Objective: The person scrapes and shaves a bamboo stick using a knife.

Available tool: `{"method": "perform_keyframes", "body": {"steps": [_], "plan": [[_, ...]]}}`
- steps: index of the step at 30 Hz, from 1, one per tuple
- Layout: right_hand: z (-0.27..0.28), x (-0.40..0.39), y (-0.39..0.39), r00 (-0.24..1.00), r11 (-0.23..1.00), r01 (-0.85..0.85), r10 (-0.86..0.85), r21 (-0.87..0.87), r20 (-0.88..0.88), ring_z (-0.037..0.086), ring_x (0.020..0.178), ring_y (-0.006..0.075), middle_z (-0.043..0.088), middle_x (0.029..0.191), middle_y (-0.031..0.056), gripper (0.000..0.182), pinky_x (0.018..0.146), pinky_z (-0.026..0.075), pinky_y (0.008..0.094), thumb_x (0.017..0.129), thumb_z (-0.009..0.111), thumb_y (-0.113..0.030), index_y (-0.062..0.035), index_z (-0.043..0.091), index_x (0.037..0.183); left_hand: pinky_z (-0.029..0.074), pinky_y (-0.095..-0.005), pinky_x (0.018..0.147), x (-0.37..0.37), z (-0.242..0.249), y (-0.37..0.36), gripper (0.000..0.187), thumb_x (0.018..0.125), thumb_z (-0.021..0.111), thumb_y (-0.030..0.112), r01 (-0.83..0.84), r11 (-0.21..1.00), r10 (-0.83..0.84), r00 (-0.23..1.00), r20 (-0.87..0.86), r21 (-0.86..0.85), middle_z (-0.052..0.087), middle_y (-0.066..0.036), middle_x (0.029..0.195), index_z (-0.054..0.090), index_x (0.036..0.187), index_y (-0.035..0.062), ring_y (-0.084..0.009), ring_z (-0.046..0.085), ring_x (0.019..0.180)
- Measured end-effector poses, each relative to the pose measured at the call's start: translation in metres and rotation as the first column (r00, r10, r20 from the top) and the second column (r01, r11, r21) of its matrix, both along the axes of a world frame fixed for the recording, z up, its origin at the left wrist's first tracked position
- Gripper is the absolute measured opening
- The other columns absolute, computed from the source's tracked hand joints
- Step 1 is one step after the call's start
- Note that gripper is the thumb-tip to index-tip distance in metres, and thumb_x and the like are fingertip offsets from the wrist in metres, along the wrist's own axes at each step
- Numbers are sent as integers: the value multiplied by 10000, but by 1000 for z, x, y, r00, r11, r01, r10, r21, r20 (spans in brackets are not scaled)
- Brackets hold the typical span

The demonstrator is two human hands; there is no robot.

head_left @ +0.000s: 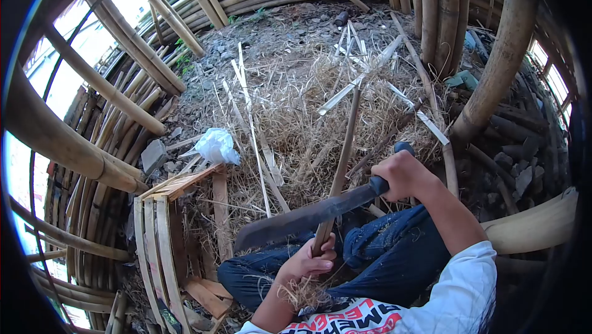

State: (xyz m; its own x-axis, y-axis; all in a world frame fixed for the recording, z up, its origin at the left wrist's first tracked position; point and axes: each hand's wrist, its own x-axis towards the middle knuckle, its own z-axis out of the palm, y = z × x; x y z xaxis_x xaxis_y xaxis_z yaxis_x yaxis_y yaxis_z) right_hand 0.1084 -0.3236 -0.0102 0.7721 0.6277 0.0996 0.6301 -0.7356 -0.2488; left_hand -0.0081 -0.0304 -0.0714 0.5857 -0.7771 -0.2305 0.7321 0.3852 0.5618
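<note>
My right hand point(399, 175) grips the dark handle of a machete point(302, 218), whose broad blade points left across my lap. A long, narrow bamboo strip point(343, 164) stands tilted in front of me, its far end out over the shavings. Near its lower end, my left hand point(309, 256) is wrapped round the strip, just below the blade. The blade crosses the strip a little above those fingers. Curled shavings point(306, 293) cling to my left wrist.
A heap of bamboo shavings point(308, 124) covers the ground ahead, with loose split strips point(248, 112) on it. To the left stand a wooden crate point(159, 241) and a crumpled white plastic bag point(217, 145). Thick bamboo poles point(502, 57) rise at the right.
</note>
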Motion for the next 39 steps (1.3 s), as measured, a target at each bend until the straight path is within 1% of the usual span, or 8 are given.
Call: {"method": "perform_keyframes", "body": {"steps": [4,6,13,20,26,32,37,39], "plan": [[-3,1,-6,993,993,114,-113,27,-30,669,705,302,656,679,108,225,670,523,405,577,724,-216,-112,642,759,227,-184,415,8,7,-2,446,765,757,13,-37,996,31,996,-85,-77,328,95,640,355,883,165,-4,305,494],[0,3,-6,990,990,142,-141,17,-27,670,707,305,657,677,109,230,675,524,407,572,723,-222,-113,648,761,224,-189,423,13,8,-2,444,763,751,-6,-41,998,37,997,62,56,313,100,616,352,865,162,-3,305,501],[-7,8,-12,978,978,207,-207,-5,-6,671,707,308,667,689,114,251,697,530,409,556,720,-232,-121,661,773,226,-201,429,15,12,-1,434,782,742,-2,-54,993,36,985,168,106,314,101,600,344,847,158,-9,302,496],[-12,6,-5,986,988,153,-155,38,59,662,680,307,653,675,108,246,668,524,410,563,717,-212,-113,646,777,233,-194,428,15,13,0,429,802,722,-13,-79,986,57,987,148,147,315,97,601,329,849,153,-7,307,489],[-2,7,17,1000,997,17,-18,-81,-11,668,680,307,647,667,108,232,648,522,415,568,722,-212,-106,598,734,248,-191,413,12,5,-9,444,797,722,-29,-54,974,15,984,177,218,318,96,596,319,854,150,-9,323,461],[-16,19,-19,945,946,322,-324,36,47,672,724,322,671,722,124,234,686,536,432,610,699,-217,-121,679,822,259,-195,434,12,-5,-13,452,792,723,-39,-51,967,3,981,192,248,307,100,605,317,847,151,0,301,483],[-12,7,1,973,975,222,-220,18,-66,674,731,324,661,703,128,223,679,535,424,603,700,-224,-126,668,800,259,-200,509,14,-1,-11,417,806,694,-62,6,981,-26,995,97,193,311,94,630,332,849,139,-16,284,550],[-3,13,7,985,989,133,-140,-70,-101,676,737,312,665,716,119,238,695,530,418,593,716,-246,-134,663,795,263,-204,513,13,0,-9,413,801,691,-64,-16,967,-39,977,210,254,299,88,635,331,850,133,-19,281,556]]}}
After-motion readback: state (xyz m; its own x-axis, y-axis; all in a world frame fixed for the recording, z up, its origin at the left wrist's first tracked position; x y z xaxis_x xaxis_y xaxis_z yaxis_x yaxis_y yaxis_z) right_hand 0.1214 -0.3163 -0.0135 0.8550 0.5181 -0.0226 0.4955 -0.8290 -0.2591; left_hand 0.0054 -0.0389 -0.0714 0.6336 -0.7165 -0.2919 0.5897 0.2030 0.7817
